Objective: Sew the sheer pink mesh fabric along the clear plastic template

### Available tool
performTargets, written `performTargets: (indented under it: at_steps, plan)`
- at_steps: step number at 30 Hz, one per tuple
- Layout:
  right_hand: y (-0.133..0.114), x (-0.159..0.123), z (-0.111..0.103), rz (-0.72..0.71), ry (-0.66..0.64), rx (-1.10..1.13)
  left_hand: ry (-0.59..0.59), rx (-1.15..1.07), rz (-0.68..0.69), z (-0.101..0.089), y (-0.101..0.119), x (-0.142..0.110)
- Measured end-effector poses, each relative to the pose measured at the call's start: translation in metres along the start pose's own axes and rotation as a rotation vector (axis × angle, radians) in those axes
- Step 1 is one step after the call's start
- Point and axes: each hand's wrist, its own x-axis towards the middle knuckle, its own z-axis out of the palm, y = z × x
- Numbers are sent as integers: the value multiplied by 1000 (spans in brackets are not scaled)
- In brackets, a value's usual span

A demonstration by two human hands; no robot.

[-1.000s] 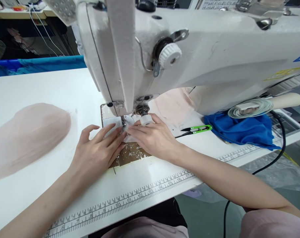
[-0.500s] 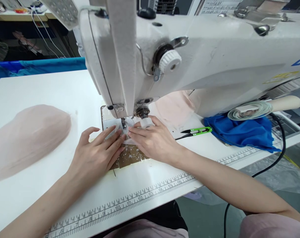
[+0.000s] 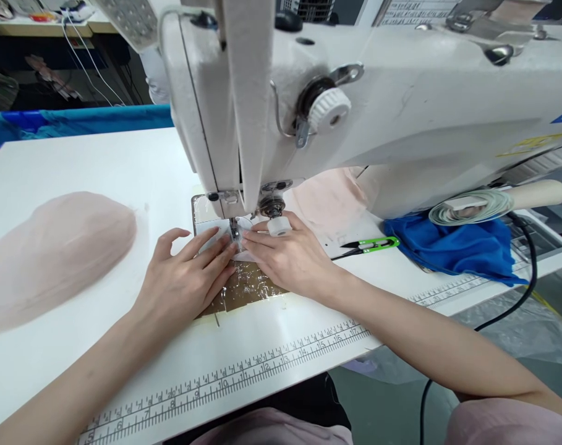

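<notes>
At the needle, a small piece of thin, pale fabric (image 3: 247,252) lies under the presser foot (image 3: 235,230) of a white sewing machine (image 3: 401,93). My left hand (image 3: 188,272) rests flat to the left of the foot, fingers stretched out and spread, tips on the fabric's edge. From the right, my right hand (image 3: 299,253) reaches in with long, nearly straight fingers lying on the fabric; its thumb is hidden. The fingertips of both hands almost meet just in front of the foot. Much of the fabric is covered by my fingers.
Sheer pale pink fabric (image 3: 62,253) lies on the white table at left, with more pink fabric (image 3: 329,198) behind my right hand. Green thread snips (image 3: 373,245), a blue cloth (image 3: 457,247) and a coil of pale cord (image 3: 466,210) are at right. A printed ruler (image 3: 243,377) edges the table.
The view has shifted slightly, so the machine appears a little farther right. Both hands stay beside the presser foot in almost the same pose, with fingertips on the fabric.
</notes>
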Motion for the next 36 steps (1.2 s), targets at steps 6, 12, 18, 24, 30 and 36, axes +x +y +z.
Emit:
performTargets:
  at_steps: [6,12,18,24,30,36]
  plan:
    - [1,2,1,0,-18,-15,3,14,-1,2,-3,1]
    - [1,3,1,18,-64,-21,-8,-2,-14,6,-5,1]
    - [1,3,1,24,-62,-20,-4,-8,-20,7,-5,0]
    - [3,4,2,22,-69,-35,10,3,-14,7,-6,0]
    - [4,6,-1,103,-23,49,26,16,-11,6,-2,1]
    - [5,5,-8,112,-6,45,-35,77,-95,1,-20,-12]
